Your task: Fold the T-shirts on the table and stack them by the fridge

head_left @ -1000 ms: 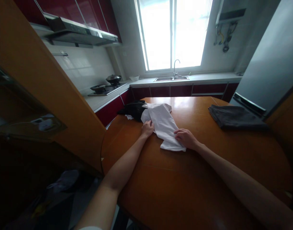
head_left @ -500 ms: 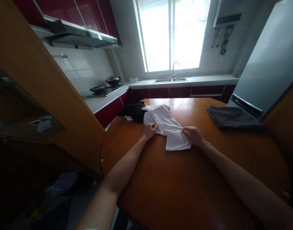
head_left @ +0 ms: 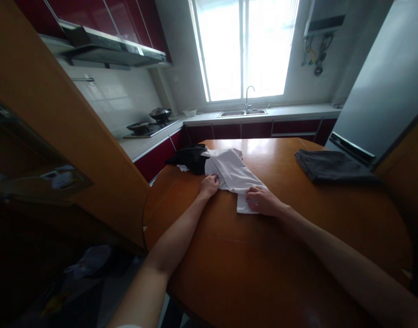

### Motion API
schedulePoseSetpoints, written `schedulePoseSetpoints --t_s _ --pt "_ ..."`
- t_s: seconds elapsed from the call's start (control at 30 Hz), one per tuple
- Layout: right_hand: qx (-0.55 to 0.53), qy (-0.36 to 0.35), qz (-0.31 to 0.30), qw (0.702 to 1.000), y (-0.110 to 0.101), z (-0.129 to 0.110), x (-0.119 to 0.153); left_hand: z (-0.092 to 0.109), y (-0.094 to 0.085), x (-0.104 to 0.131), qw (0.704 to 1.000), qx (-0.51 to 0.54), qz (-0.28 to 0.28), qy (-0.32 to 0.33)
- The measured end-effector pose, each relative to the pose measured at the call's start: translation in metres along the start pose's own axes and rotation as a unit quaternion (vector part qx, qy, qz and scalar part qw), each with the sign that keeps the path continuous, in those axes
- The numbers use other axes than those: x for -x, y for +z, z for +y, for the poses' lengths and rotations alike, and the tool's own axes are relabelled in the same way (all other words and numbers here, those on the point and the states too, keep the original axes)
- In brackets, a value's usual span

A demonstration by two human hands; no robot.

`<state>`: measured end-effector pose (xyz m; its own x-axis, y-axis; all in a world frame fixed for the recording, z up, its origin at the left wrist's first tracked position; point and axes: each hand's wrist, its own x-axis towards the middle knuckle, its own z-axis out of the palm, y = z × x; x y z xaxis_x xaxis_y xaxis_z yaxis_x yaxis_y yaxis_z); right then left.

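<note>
Cloth [head_left: 231, 167], white and mid-frame on the bench [head_left: 222, 264], looked light, limp and best held by its edges, left hand [head_left: 209, 185] and right hand [head_left: 263, 201] touching it, whether pinching I could not tell.

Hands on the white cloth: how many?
2: the left hand at the left edge of the white cloth, just nearer than the black item; the right hand on its near end. Both show clearly, none seems hidden.
</note>
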<state>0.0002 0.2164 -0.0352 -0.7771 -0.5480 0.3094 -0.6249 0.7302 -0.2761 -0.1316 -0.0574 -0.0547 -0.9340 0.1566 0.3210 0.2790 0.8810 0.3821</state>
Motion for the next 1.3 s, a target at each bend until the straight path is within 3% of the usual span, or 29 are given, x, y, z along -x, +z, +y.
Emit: schedulePoseSetpoints --t_s 0.2,0.43,0.6,0.77,0.87,0.97,1.07,1.17,1.3 --pt "0.05 0.135 -0.027 0.989 -0.015 0.01 0.003 0.014 -0.005 0.006 0.998 0.022 -0.031 0.045" --pt "0.157 0.334 0.012 0.929 -0.009 0.035 0.007 0.037 -0.009 0.019 0.99 0.049 -0.067 0.117" --pt "0.107 0.38 0.048 0.918 -0.013 0.053 0.013 0.06 -0.012 0.036 0.943 0.074 -0.112 0.303" --pt "0.117 0.368 0.092 0.918 -0.024 0.035 0.008 0.071 -0.009 0.043 0.91 0.114 -0.108 0.383" --pt "0.123 0.355 0.074 0.924 -0.024 0.018 0.003 0.065 -0.005 0.035 0.931 0.111 -0.033 0.347" --pt "0.094 0.357 0.009 0.929 -0.019 0.008 0.001 0.048 -0.001 0.022 0.972 0.053 0.051 0.222" --pt "0.093 0.359 -0.022 0.928 -0.016 0.006 0.003 0.029 0.003 0.014 0.989 0.019 0.019 0.143" --pt "0.101 0.371 -0.021 0.923 -0.015 0.01 0.005 0.02 0.006 0.01 0.989 0.022 -0.032 0.145" --pt "0.093 0.377 -0.014 0.921 -0.014 0.019 0.005 0.024 0.005 0.014 0.985 -0.003 -0.039 0.167"
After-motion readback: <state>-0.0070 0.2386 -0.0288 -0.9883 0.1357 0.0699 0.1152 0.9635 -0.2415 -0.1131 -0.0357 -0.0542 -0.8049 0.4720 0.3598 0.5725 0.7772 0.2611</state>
